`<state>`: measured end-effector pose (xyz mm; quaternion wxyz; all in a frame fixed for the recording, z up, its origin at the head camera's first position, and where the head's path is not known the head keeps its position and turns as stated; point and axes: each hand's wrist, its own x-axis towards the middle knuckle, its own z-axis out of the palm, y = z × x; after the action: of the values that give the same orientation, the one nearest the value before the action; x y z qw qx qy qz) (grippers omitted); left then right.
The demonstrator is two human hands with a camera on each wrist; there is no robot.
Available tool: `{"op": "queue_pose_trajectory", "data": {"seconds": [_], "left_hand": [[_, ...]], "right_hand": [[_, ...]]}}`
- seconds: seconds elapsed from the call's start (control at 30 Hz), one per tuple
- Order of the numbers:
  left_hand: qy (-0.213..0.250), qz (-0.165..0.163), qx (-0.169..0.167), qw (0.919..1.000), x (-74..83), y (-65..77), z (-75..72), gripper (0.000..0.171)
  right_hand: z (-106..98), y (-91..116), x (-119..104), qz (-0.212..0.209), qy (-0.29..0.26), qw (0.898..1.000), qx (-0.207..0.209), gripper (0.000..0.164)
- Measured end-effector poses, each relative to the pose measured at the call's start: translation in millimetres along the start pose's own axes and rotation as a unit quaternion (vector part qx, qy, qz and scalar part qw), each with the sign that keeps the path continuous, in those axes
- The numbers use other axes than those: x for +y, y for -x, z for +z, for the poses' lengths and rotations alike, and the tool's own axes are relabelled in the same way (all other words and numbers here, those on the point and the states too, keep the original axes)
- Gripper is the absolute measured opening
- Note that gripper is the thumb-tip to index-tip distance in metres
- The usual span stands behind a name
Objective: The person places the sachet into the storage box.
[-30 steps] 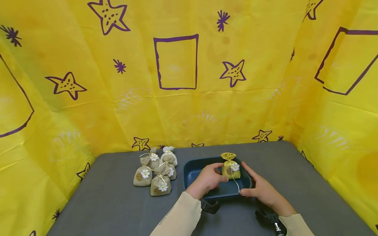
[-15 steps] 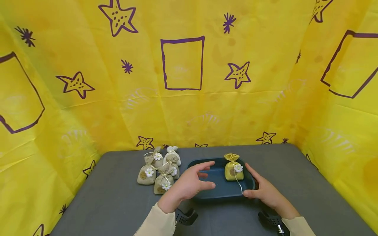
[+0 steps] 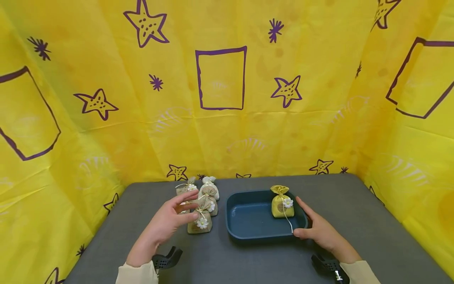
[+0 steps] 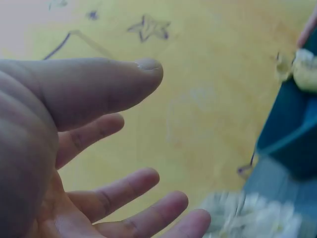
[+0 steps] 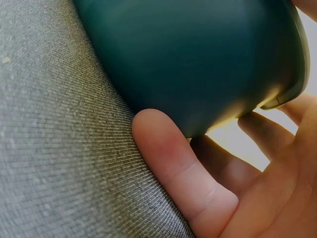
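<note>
In the head view, a yellow drawstring pouch (image 3: 278,209) with a white flower stands inside the right end of a dark blue tray (image 3: 244,236). My right hand (image 3: 320,232) holds that end, thumb at the front corner and fingers along the side; the right wrist view has the thumb (image 5: 163,144) against the tray's outer wall. Left of the tray, my left hand (image 3: 166,221) is in front of several beige pouches (image 3: 199,228), fingers spread and holding nothing. It partly hides the leftmost ones. Blurred pouches (image 4: 247,213) appear below its fingertips in the left wrist view.
A white pouch (image 3: 211,192) stands behind the beige ones. The grey tabletop (image 3: 262,264) meets a yellow patterned cloth (image 3: 220,146) at the back, and the cloth also rises on both sides.
My left hand has let go of the yellow pouch, leaving it in the tray, and has moved left to the beige pouches. My right hand has stayed at the tray's right end.
</note>
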<state>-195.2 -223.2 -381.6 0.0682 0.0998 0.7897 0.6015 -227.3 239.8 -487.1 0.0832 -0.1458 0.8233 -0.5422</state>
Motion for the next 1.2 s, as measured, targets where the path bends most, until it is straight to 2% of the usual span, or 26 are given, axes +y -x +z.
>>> {"op": "queue_pose_trajectory", "data": {"seconds": [0.1,0.27,0.37,0.53,0.73,0.87,1.03,1.2], "left_hand": [[-0.005,0.001,0.013,0.9999,-15.1,1.8,-14.2,0.063],[-0.03,-0.02,0.028,0.9989,-37.7,-1.5,-32.9,0.063],[-0.034,-0.022,0.023,0.9989,-48.7,-2.4,-40.5,0.064],[-0.016,-0.003,0.0,0.9999,-62.3,-3.2,-48.4,0.065],[0.033,0.015,-0.053,0.9979,-84.0,-8.2,-51.4,0.064],[0.052,0.02,-0.073,0.9958,-95.3,-11.7,-49.8,0.066],[0.053,0.018,-0.076,0.9955,-100.9,-14.2,-45.4,0.068],[0.035,0.03,-0.092,0.9947,-104.4,-20.1,-37.7,0.067]], "right_hand": [[0,0,1,0.002,-0.004,1.0,-0.004,0.1],[0,-1,1,0.002,0.005,1.0,-0.003,0.1],[-1,-1,1,-0.001,0.01,1.0,-0.003,0.099],[-1,-1,0,-0.003,0.01,1.0,-0.002,0.099],[0,-1,1,-0.003,0.015,1.0,-0.002,0.099],[-1,-1,0,0.001,0.014,1.0,-0.005,0.1],[-1,-2,0,0.004,0.01,1.0,-0.008,0.1],[-1,-2,0,0.008,0.009,1.0,-0.009,0.1]]}}
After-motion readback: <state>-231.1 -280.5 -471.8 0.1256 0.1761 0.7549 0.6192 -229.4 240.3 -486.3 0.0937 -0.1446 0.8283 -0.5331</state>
